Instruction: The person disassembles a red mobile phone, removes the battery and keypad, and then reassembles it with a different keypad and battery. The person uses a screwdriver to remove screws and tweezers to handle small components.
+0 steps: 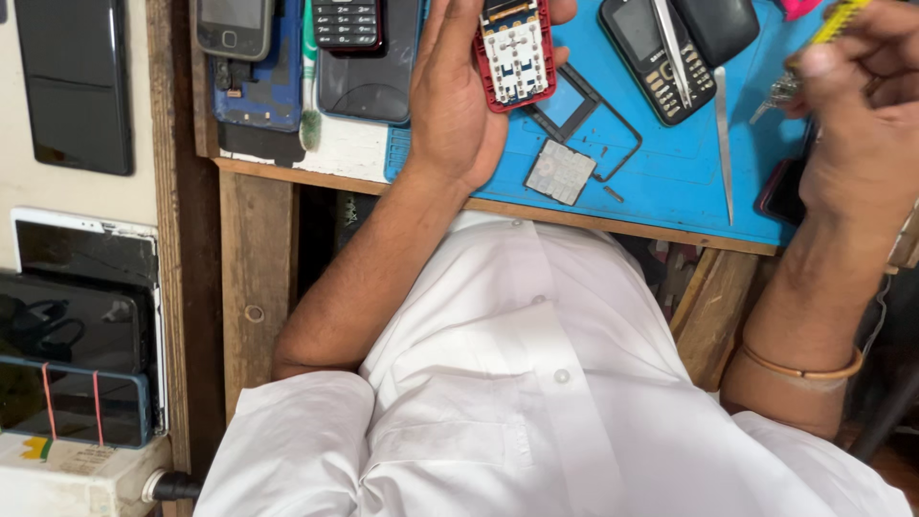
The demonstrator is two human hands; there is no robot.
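Over the blue mat [670,182], left hand [455,105] grips a red, faceplate-less phone [515,50].

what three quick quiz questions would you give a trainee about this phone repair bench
1. True or false: the left hand holds a red opened phone with its white inner keypad board showing.
2. Multiple choice: what lies on the blue mat just below the opened phone? A) a coiled cable B) a loose grey keypad sheet C) a coffee mug
3. Fill in: the right hand grips a tool with a ______ handle.

Key
1. True
2. B
3. yellow
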